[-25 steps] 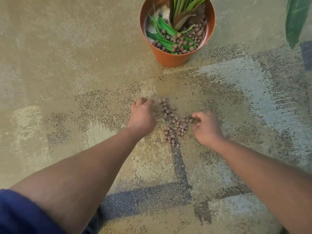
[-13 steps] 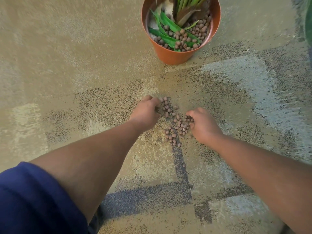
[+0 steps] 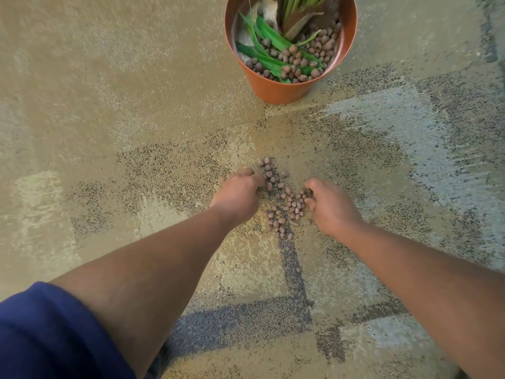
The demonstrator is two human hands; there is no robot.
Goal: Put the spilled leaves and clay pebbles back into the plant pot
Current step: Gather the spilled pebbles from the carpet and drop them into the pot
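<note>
A loose heap of brown clay pebbles (image 3: 284, 203) lies on the carpet between my two hands. My left hand (image 3: 237, 192) rests on the heap's left side, fingers curled into the pebbles. On the right side, my right hand (image 3: 330, 206) is cupped with its fingertips among them. Whether either hand encloses any pebbles is hidden by the fingers. The orange plant pot (image 3: 276, 88) stands further away, upright, with green leaves (image 3: 270, 36) and more pebbles inside it.
A beige carpet (image 3: 123, 86) with grey and dark blue patches covers the floor. A single stray pebble (image 3: 298, 268) lies on the dark stripe nearer to me. My blue sleeve (image 3: 52, 337) shows at the lower left.
Both hands have moved inward against the pebbles, pushing the heap closer together. The camera has shifted slightly, so the pot sits further right in view.
</note>
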